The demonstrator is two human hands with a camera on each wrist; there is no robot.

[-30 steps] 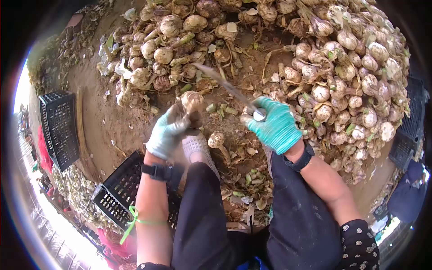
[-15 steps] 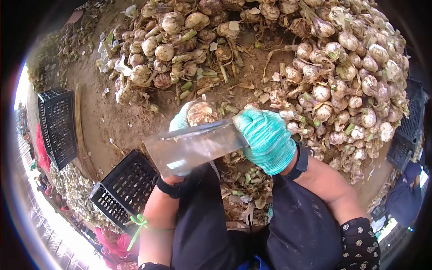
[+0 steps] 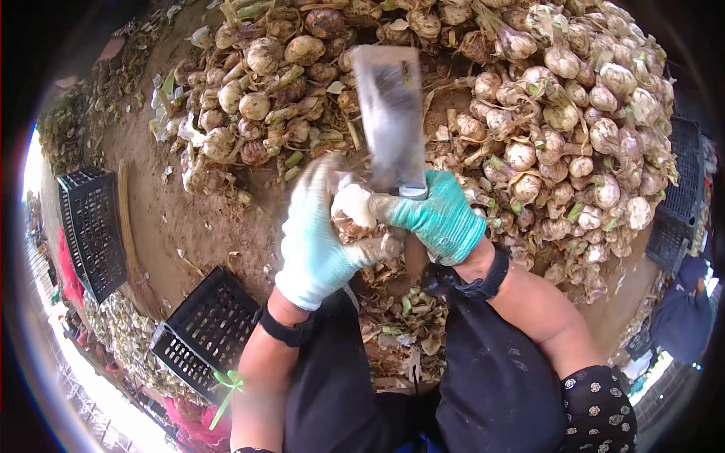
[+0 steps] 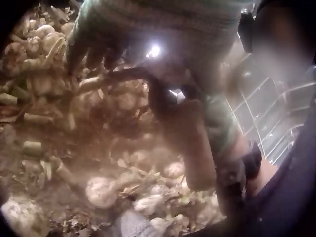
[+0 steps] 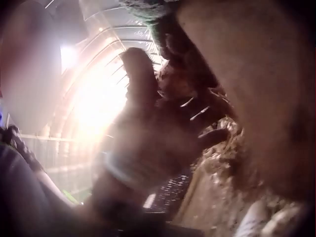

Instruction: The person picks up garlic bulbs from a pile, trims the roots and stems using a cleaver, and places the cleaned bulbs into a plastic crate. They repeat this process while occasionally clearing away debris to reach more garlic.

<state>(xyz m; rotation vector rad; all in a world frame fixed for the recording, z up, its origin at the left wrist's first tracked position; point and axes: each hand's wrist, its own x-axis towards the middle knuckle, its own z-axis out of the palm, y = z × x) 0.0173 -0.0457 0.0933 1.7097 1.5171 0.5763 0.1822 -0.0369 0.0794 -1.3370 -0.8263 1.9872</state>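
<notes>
In the head view my left hand [image 3: 317, 234], in a pale green-white glove, holds a garlic bulb [image 3: 353, 208] between fingers and thumb. White skin shows on the bulb's upper part, brown dirt below. My right hand [image 3: 445, 219], in a teal glove, grips a cleaver [image 3: 393, 121]. Its broad blade points away from me, up over the garlic, blurred by motion. The right thumb reaches to the bulb's side. In the left wrist view the cleaver's handle [image 4: 197, 148] sticks out below the glove. The right wrist view is dim; the left hand [image 5: 153, 133] shows there around the bulb.
A big heap of garlic [image 3: 559, 113] spreads ahead and to the right. Cut stems and leaves [image 3: 411, 325] lie between my legs. A black crate [image 3: 211, 325] stands by my left arm, another crate [image 3: 94, 226] farther left, and stacked crates [image 3: 680, 181] at far right.
The cleaver swung across the bulb toward the left, then turned to point away from me. Both hands came together at the bulb. Its skin now shows white where it was brown.
</notes>
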